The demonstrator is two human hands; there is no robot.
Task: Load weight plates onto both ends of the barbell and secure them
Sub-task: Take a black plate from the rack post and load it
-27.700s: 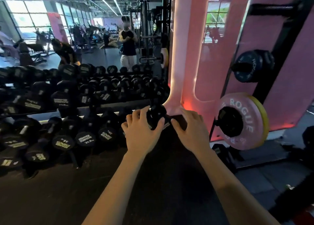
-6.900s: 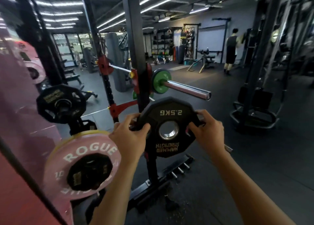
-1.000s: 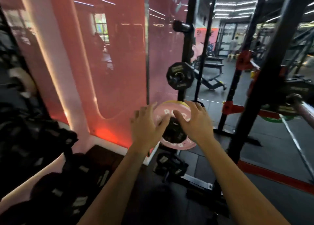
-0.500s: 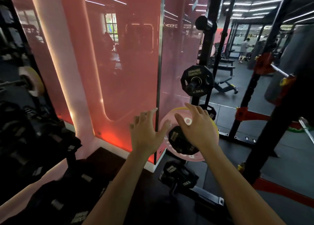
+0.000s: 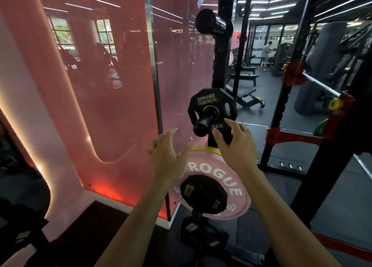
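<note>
**Reaching for another small plate**

The barbell [image 5: 320, 84] sits in the rack at your two o'clock, a green plate [image 5: 320, 127] low beside it; its ends aren't visible, so loading looks unfinished. The black plate [image 5: 211, 105] hangs on its storage peg at twelve. Your right hand [image 5: 237, 145] is spread, fingertips seemingly touching its lower edge. Your left hand [image 5: 169, 156] is spread too, holding nothing.

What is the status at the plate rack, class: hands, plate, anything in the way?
Left hand open, empty. Right hand open, fingertips at black Hammer Strength plate, ungripped. Storage peg runs through plate's hole.
</note>
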